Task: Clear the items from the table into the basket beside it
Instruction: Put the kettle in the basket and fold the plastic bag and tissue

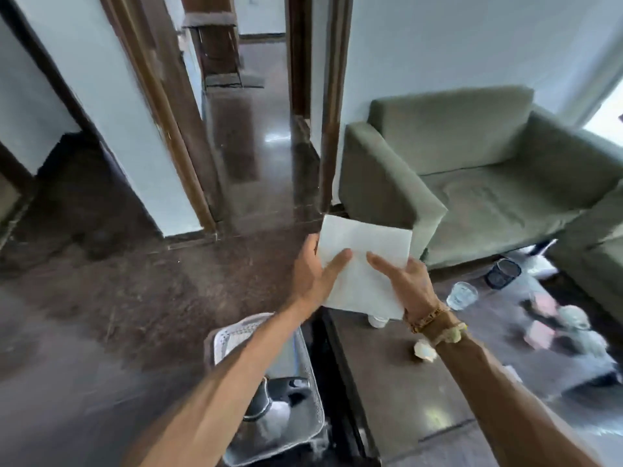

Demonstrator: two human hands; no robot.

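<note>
**A light sheet held high, a narrow basket below**

The table (404,392) is not yet cleared. On its far part, blurred, a dark mesh cup (502,273) and some pink items (542,318) can be made out. If the body is turned toward the basket without care, these could be swept off by the right forearm, which is stretched over the tabletop.

The basket (318,412) stands on the floor just beside the table's left edge, under the left forearm, and something dark is already lodged in it. Its opening is partly taken up, so a drop from above could be caught on the rim.

The white sheet (364,264) is held in the air above the table's far-left corner, not over the basket. It is pinched from both sides: the left hand (313,274) has its thumb laid on top, and the right hand (408,281) has one digit laid on top. The other fingers are hidden behind the paper. Being thin and limp, the sheet is judged likely to drift past the basket if let go from this height.

A glass (462,294) near the right hand could be tipped. A small white cup (377,321) and a crumpled scrap (425,350) lie beneath the wrist and could be overlooked.
</note>
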